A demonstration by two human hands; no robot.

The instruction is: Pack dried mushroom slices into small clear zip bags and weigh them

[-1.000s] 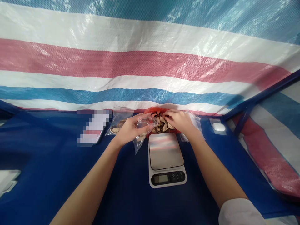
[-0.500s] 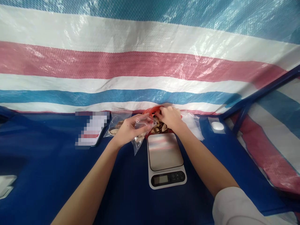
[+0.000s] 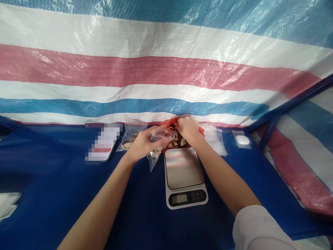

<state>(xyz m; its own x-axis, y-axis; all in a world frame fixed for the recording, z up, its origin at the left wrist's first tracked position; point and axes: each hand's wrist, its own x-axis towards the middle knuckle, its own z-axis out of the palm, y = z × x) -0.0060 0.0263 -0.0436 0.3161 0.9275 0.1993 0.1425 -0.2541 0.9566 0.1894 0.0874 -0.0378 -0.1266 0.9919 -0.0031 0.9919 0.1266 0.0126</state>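
Observation:
My left hand (image 3: 145, 143) is closed on the rim of a clear zip bag (image 3: 154, 158), which has a few pale pieces in it and hangs with one corner down. Just right of it, a red plastic bag (image 3: 170, 121) lies open, full of brown-and-cream slices (image 3: 178, 139) that look like dried mushrooms. My right hand (image 3: 188, 129) reaches into the red bag from the right with its fingers curled; the fingertips are hidden among the slices. A white kitchen scale (image 3: 184, 170) with a bare metal plate sits in front of the red bag.
Left of my left hand lies another clear bag (image 3: 127, 144) of slices, then a blurred-out phone-like object (image 3: 104, 144). Clear empty bags (image 3: 214, 139) and a small packet with a white oval (image 3: 242, 140) lie to the right. A striped sheet (image 3: 156, 69) hangs behind the blue table (image 3: 65, 194).
My right hand has shifted slightly left and its fingers have curled in more over the slices. My left hand keeps its hold on the zip bag. The view has moved a little.

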